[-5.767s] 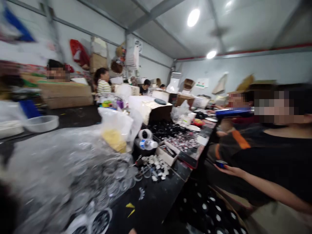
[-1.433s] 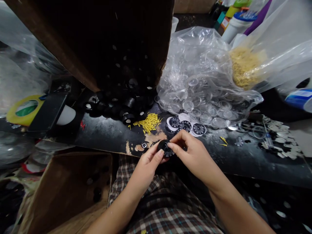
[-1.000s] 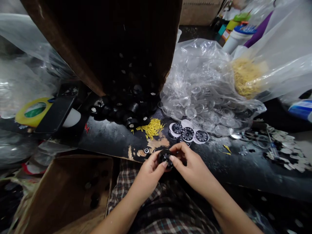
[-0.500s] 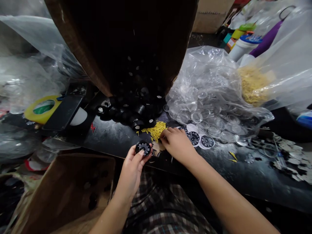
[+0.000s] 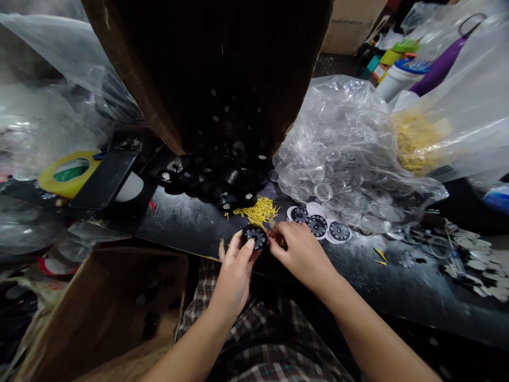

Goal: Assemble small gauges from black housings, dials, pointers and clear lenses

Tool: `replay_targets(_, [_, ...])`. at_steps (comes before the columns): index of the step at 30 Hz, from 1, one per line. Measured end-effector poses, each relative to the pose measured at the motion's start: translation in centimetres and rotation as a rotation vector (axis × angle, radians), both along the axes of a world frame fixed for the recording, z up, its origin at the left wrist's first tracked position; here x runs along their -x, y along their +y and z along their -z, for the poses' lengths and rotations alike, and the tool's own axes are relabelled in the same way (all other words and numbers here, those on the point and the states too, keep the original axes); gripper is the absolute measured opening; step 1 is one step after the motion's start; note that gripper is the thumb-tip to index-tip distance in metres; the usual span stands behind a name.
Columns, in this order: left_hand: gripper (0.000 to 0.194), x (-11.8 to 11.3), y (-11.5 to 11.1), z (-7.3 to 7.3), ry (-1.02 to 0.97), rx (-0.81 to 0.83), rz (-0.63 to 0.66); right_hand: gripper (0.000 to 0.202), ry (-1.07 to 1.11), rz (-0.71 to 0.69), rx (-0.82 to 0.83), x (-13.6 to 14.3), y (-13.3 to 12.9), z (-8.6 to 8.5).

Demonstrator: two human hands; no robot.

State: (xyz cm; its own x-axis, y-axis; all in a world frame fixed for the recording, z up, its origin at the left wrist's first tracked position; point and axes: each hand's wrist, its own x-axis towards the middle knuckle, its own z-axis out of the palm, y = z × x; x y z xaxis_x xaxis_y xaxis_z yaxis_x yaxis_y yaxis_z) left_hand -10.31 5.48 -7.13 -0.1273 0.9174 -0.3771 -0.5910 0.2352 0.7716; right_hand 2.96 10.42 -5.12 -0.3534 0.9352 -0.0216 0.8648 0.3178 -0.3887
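Note:
A round black dial piece [image 5: 254, 237] with white markings is held in my left hand [image 5: 237, 265], the thumb lying on its face. My right hand [image 5: 296, 245] is beside the dial's right edge, thumb and forefinger pinched together; whatever is between them is too small to make out. Just behind the hands lies a pile of small yellow pointers [image 5: 260, 209]. White discs with black printed dials [image 5: 317, 226] overlap to the right of the pile. Black round cases [image 5: 226, 183] are heaped at the mouth of a large dark box [image 5: 139, 101].
A clear bag of transparent rings [image 5: 338, 159] stands right of the box. To the left are yellow tape [image 5: 55, 183] and a phone [image 5: 105, 180]. An open cardboard box [image 5: 91, 302] sits below the table edge. White pieces [image 5: 483, 262] lie far right.
My left hand has moved right and slightly up with the dial. My right hand has drawn back from the yellow pile and come beside the dial, its fingers now pinched.

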Motion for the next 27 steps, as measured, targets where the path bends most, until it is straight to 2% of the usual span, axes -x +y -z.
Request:
replay_targets(3, [0.02, -0.6, 0.0, -0.3, -0.025, -0.043, 0.039, 0.012, 0.26, 0.066, 0.052, -0.5, -1.1, -0.1])
replay_targets(6, [0.021, -0.8, -0.6, -0.7, -0.001, -0.109, 0.078, 0.014, 0.537, 0.136, 0.222, -1.3, -1.7, -0.3])
replay_targets(8, [0.022, -0.6, -0.9, -1.2, -0.006, -0.126, 0.101, 0.012, 0.637, 0.157, 0.284, -1.7, -2.1, -0.8])
replay_targets(10, [0.027, -0.4, -1.0, -1.6, -0.016, -0.127, 0.075, 0.012, 0.686, 0.163, 0.265, -1.9, -2.7, -1.5])
replay_targets(12, [0.035, -0.4, -0.7, -1.9, -0.008, -0.118, 0.004, 0.013, 0.698, 0.157, 0.202, -1.8, -3.2, -2.2])
replay_targets(14, [0.04, -0.6, -0.4, -1.9, 0.019, -0.081, -0.011, 0.012, 0.672, 0.126, 0.13, -1.7, -3.6, -2.7])
replay_targets(19, [0.028, -1.7, -0.6, -1.1, 0.108, -0.061, 0.193, 0.011, 0.524, 0.057, 0.023, -1.5, -3.8, -2.9])
replay_targets(24, [0.025, -1.5, -0.8, -1.7, 0.211, -0.123, 0.267, 0.011, 0.504, 0.077, 0.055, -1.8, -3.8, -3.0])
replay_targets(27, [0.02, -1.3, -0.8, -2.3, 0.3, -0.145, 0.265, 0.012, 0.518, 0.093, 0.077, -1.8, -3.9, -3.1])
